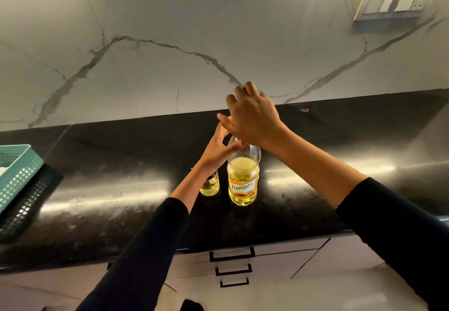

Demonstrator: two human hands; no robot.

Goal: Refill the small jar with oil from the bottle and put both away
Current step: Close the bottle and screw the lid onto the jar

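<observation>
One bottle (243, 184), one jar (210, 186), two hands (218, 149) (252, 118), two baskets (17, 172) (30, 201).

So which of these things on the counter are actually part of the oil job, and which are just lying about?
In the job: oil bottle, small jar, left hand holding the bottle's neck, right hand over its top.
Lying about: teal basket, black basket, wall switches, drawer handles.

The right hand (252, 118), its fingers blurred, covers the neck and top of the bottle (243, 182), so no cap can be made out. The fingers of the left hand (217, 150) run behind it, their hold unclear. The left wrist hides the top of the small jar (210, 186). The picture's left edge cuts off the teal basket (17, 174) and the black tray (26, 203).
</observation>
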